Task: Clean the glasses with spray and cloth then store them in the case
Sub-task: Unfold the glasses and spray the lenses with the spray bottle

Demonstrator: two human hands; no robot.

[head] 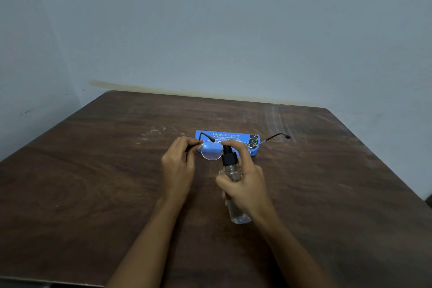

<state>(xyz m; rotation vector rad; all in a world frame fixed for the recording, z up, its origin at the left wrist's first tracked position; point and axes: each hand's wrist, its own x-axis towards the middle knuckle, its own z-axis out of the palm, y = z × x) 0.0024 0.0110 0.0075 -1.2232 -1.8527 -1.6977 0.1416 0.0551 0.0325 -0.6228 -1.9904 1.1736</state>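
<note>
Thin-framed glasses (pixel 211 151) with round lenses are held above the table, temples open toward the wall. My left hand (pixel 178 163) pinches the frame at its left hinge. My right hand (pixel 245 182) grips a clear spray bottle (pixel 233 175) with a black pump top, forefinger on the pump; the nozzle sits close to the left lens. A blue glasses case (pixel 224 135) with white lettering lies shut on the table just behind the glasses. No cloth is visible.
A dark brown wooden table (pixel 93 182) fills the lower view, its far edge against a pale grey-blue wall (pixel 210 30). The table's left and right edges slope toward me.
</note>
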